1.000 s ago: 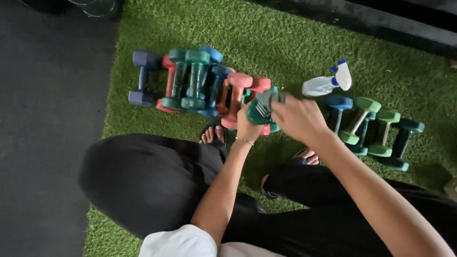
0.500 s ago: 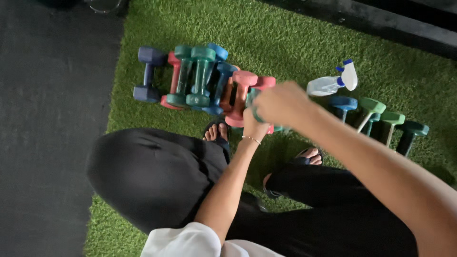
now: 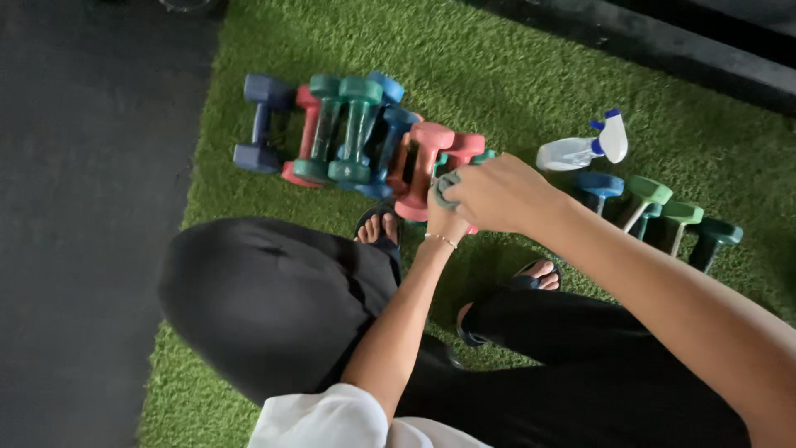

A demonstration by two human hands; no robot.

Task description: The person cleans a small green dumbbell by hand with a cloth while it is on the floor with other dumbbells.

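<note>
A person crouches on green turf, seen from above, black trousers filling the lower half of the frame. Both hands meet at the centre. The right hand reaches in from the lower right, its fingers curled around a small green dumbbell, of which only one rounded end shows past the knuckles. The left hand comes up from below and sits just under the right one, mostly hidden by it; whether its fingers are gripping the dumbbell cannot be told. A thin bracelet circles the left wrist.

The held dumbbell is at the centre of the frame, right beside a pink dumbbell that ends a row lying on the turf. That row runs to the upper left: more pink, blue, teal, red, and a dark blue one at the far end.

To the upper right of the hands lies a spray bottle, clear with a blue and white head, on its side. Below it, at right, stands a second group of blue and green dumbbells.

Two sandalled feet show on the turf beneath the hands. Dark floor fills the left side.
</note>
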